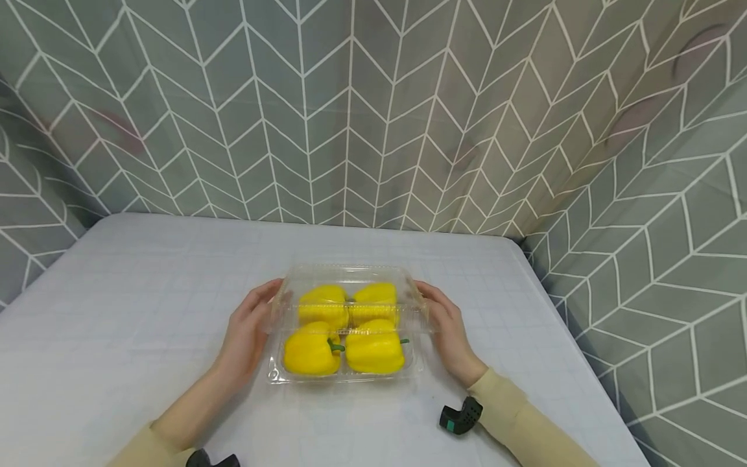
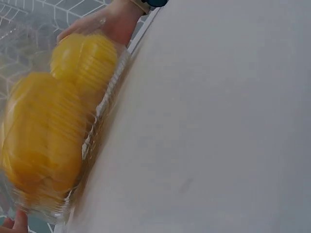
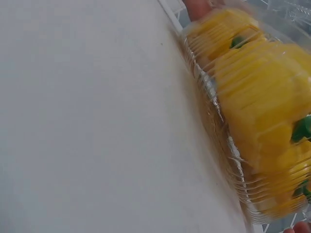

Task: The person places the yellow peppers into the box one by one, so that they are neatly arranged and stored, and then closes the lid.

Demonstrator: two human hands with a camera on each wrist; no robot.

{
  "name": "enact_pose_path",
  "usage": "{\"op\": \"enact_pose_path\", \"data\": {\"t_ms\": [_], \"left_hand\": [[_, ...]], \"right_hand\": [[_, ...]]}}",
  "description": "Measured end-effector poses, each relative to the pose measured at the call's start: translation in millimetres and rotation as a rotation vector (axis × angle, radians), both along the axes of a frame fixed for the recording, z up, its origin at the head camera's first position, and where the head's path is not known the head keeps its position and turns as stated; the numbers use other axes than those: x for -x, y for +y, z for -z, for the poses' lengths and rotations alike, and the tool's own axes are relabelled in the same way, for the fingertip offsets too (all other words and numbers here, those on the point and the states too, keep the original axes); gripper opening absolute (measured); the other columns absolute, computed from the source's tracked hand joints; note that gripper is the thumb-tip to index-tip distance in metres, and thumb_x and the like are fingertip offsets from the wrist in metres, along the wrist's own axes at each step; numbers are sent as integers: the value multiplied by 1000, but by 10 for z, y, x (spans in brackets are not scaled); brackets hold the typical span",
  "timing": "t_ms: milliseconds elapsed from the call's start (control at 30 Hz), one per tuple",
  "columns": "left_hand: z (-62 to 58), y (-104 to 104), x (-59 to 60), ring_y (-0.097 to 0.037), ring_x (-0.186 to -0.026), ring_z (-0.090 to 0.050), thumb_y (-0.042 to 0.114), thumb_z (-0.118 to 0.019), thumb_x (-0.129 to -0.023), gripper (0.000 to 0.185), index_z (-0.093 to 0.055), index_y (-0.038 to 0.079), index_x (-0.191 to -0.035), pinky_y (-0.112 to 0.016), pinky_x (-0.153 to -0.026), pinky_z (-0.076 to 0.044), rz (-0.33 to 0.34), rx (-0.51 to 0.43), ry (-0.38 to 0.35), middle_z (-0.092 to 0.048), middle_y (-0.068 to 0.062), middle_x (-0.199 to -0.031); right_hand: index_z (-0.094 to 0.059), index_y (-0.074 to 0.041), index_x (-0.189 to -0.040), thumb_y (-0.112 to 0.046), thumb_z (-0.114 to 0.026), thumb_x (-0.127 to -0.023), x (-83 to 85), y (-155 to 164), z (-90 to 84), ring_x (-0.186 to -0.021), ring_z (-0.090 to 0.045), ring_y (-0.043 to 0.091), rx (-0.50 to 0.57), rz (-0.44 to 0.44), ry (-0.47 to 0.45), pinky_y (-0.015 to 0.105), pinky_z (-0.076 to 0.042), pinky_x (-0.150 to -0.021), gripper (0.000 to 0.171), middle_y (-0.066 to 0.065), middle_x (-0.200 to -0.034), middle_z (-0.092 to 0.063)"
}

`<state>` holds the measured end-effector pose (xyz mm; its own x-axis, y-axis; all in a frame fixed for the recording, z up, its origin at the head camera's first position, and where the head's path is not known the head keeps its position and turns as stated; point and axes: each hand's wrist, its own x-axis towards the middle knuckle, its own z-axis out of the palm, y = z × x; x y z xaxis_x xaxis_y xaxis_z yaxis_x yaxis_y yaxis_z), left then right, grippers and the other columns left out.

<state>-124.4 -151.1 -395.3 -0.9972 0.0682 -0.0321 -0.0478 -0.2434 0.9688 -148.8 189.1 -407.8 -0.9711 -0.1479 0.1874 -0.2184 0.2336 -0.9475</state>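
Observation:
A clear plastic clamshell box (image 1: 273, 375) holds several yellow bell peppers (image 1: 375, 348) with green stems. Its hinged lid (image 1: 356, 272) slants over the rear peppers, while the front ones lie uncovered. My left hand (image 1: 248, 331) holds the lid's left side, and my right hand (image 1: 446, 327) holds its right side. Blurred yellow peppers (image 2: 43, 131) show through the ribbed plastic in the left wrist view. The right wrist view shows the peppers (image 3: 262, 92) too, with fingertips at the frame's lower corner. Some fingers are hidden behind the plastic.
A white cloth covers the table (image 1: 146, 272). Grey-green curtains (image 1: 327, 117) with a white chevron pattern hang behind it and along both sides. A black wrist device (image 1: 461, 416) sits by the right sleeve.

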Motion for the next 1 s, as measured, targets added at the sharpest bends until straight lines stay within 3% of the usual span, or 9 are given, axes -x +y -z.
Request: {"op": "enact_pose_path", "data": {"t_ms": [233,400,467,567,667,767,867,1000], "left_hand": [[-31,-51,-177,-7,-130,-48,31,-34,-109,46,-35,13,-152,-13,-104,-39,57,75,1,-34,5,-154],[-70,-63,-298,-6,-132,-47,33,-33,-110,48,-39,6,-149,-9,-102,-40,74,189,45,-34,-2,-157],[-79,-56,-351,-9,-134,-47,33,-37,-109,46,-43,9,-149,-15,-105,-41,64,274,33,-37,-2,-157],[-90,-50,-414,-18,-139,-44,35,-47,-106,46,-45,17,-149,-36,-114,-38,57,372,-22,-38,0,-158],[-94,-58,-463,-21,-140,-42,40,-52,-104,50,-44,22,-150,-47,-116,-33,60,420,-64,-37,0,-159],[-85,-79,-510,-10,-133,-50,34,-54,-104,51,-42,19,-151,-29,-110,-40,63,413,-67,-38,-2,-159],[-70,-95,-557,4,-120,-55,25,-57,-103,53,-40,16,-152,-12,-97,-43,61,384,-50,-39,-5,-158],[-46,-101,-619,10,-115,-55,17,-61,-99,58,-39,16,-153,-12,-92,-46,59,370,-34,-39,-8,-158]], "right_hand": [[-52,-17,-144,-36,-35,-108,-107,41,-52,-135,-47,20,70,-65,-48,50,-27,-120,44,-2,-151,-48],[-51,-23,-146,-33,-40,-107,-214,89,-86,-135,-48,23,20,-82,-83,54,-28,-118,41,-3,-150,-49],[-50,-28,-146,-32,-44,-106,-272,108,-87,-136,-49,23,-29,-67,-108,56,-29,-117,41,-3,-149,-51],[-48,-32,-147,-31,-48,-105,-362,128,-81,-136,-49,25,-80,-50,-142,58,-32,-115,42,-1,-150,-50],[-46,-32,-148,-29,-51,-104,-438,132,-70,-137,-48,26,-83,-54,-160,57,-34,-114,44,-1,-153,-46],[-46,-28,-149,-24,-53,-103,-509,135,-52,-136,-49,25,-66,-70,-150,47,-39,-112,47,-1,-155,-43],[-45,-23,-150,-19,-55,-101,-571,138,-27,-134,-50,19,-51,-86,-137,31,-43,-107,50,-1,-156,-42],[-43,-23,-151,-17,-56,-100,-636,138,7,-130,-52,14,-29,-101,-137,21,-45,-103,52,1,-155,-42]]}}
